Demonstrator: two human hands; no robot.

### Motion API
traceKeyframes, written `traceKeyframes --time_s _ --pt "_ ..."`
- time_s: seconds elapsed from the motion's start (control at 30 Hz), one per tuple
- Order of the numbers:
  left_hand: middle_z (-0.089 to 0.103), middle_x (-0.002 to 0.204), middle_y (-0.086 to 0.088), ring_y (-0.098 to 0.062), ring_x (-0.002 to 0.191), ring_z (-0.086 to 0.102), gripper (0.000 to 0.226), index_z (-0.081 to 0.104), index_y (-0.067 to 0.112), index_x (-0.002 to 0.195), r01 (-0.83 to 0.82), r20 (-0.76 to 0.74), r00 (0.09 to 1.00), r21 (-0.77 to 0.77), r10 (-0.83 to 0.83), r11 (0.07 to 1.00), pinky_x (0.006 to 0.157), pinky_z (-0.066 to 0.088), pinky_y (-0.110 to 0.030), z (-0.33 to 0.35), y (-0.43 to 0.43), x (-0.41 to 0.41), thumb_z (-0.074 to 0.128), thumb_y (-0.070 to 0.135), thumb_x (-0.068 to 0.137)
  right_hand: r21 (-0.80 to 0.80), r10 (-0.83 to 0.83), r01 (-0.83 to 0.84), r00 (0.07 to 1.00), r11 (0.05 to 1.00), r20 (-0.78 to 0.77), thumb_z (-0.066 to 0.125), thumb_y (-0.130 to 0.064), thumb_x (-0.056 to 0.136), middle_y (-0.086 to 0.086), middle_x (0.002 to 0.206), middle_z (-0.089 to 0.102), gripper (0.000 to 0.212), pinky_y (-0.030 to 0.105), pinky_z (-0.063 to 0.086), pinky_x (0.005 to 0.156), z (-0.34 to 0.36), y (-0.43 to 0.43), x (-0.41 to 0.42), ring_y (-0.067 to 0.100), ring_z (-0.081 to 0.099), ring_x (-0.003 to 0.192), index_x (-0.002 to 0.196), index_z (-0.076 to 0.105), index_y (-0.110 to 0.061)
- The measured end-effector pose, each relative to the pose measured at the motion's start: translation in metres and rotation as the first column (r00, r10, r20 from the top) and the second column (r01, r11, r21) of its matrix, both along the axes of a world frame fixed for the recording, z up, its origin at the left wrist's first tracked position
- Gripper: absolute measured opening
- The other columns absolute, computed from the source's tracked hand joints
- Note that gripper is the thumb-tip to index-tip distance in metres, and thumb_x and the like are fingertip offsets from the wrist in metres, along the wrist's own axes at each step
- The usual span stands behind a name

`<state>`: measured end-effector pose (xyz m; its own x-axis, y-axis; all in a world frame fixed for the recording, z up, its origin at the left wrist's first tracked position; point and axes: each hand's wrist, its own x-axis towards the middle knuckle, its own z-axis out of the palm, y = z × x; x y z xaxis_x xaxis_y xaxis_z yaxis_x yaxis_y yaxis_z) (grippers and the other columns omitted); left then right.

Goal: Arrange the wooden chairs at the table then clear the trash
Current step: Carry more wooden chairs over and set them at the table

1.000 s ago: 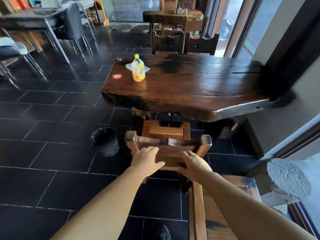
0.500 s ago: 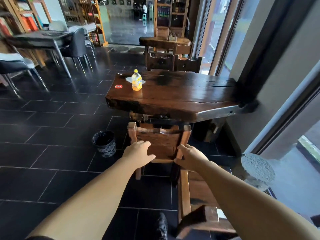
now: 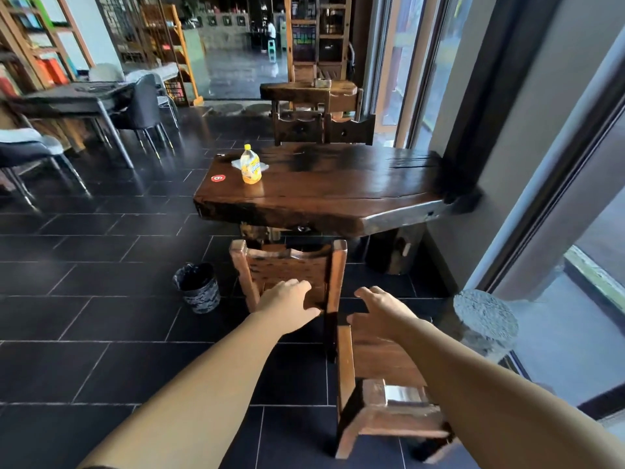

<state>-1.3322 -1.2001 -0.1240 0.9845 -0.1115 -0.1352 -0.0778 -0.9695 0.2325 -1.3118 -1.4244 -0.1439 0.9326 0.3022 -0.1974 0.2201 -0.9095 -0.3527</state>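
Observation:
A wooden chair (image 3: 287, 265) stands upright at the near edge of the dark slab table (image 3: 338, 184), its seat tucked under the top. My left hand (image 3: 287, 304) lies with relaxed fingers against the lower part of the chair's backrest. My right hand (image 3: 380, 313) hovers open just right of that chair, touching nothing. A second wooden chair (image 3: 378, 394) stands at my lower right, turned sideways. On the table's left end a yellow drink bottle (image 3: 251, 164) stands upright beside a white napkin (image 3: 238, 163) and a red number sticker (image 3: 218, 178).
A small bin with a black liner (image 3: 198, 287) stands on the tiles left of the chair. A round stone stool (image 3: 485, 319) sits by the window on the right. Two more wooden chairs (image 3: 324, 130) face the table's far side. Grey chairs and another table (image 3: 77, 96) stand at far left.
The chair has slid forward under the table. Both hands have loosened from its backrest; the right hand has come off to the right. My view has pulled back and risen.

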Motion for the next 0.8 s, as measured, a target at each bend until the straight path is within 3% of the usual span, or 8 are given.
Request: traceKeyframes --time_s 0.2,0.4,0.57,0.67,0.8 --pt "0.055 0.135 0.002 -0.023 0.125 0.051 0.053 0.050 0.024 0.135 -0.020 -0.021 1.000 -0.007 0.020 1.000 0.096 0.048 -0.041 -0.001 -0.085 0.011 0.057 0.053 0.091 0.029 -0.014 0.016 0.999 0.999 -0.039 0.066 -0.052 0.087 0.004 0.131 0.051 0.068 0.037 0.052 0.089 -0.008 -0.080 0.015 0.023 0.059 0.110 0.143 0.042 -0.024" --pt "0.057 0.130 0.002 -0.023 0.120 0.053 0.052 0.050 0.024 0.134 -0.051 -0.031 0.998 -0.016 0.051 0.999 0.095 0.048 -0.041 -0.009 -0.160 0.021 0.059 0.052 0.091 0.034 -0.009 0.010 0.999 0.999 -0.043 0.069 -0.041 0.086 0.007 0.129 0.051 0.068 0.032 0.047 0.082 -0.020 -0.159 0.033 0.030 0.059 0.115 0.144 0.038 -0.021" --pt "0.057 0.130 0.003 -0.023 0.121 0.053 0.052 0.049 0.026 0.135 -0.050 -0.046 0.998 -0.005 0.050 0.999 0.096 0.047 -0.041 -0.023 -0.200 0.017 0.057 0.053 0.091 0.046 -0.010 0.014 0.997 0.999 -0.075 0.068 -0.050 0.085 0.006 0.136 0.050 0.076 0.035 0.051 0.089 -0.033 -0.202 0.032 0.027 0.058 0.115 0.147 0.037 -0.020" --pt "0.058 0.129 0.002 -0.024 0.120 0.054 0.052 0.051 0.025 0.132 -0.051 -0.072 0.996 -0.019 0.050 0.999 0.095 0.048 -0.040 -0.036 -0.215 0.015 0.058 0.054 0.090 0.062 -0.028 0.035 0.993 0.997 -0.111 0.063 -0.050 0.082 0.005 0.130 0.051 0.069 0.035 0.050 0.088 -0.046 -0.218 0.026 0.027 0.059 0.112 0.142 0.041 -0.023" --pt "0.055 0.134 0.001 -0.023 0.125 0.051 0.059 0.047 0.024 0.138 -0.054 -0.104 0.993 -0.024 0.052 0.998 0.100 0.045 -0.042 -0.060 -0.228 0.009 0.056 0.058 0.090 -0.022 0.009 -0.012 0.991 1.000 -0.130 0.060 -0.054 0.084 0.008 0.131 0.052 0.068 0.041 0.048 0.095 -0.072 -0.236 0.019 0.029 0.057 0.117 0.140 0.039 -0.021"
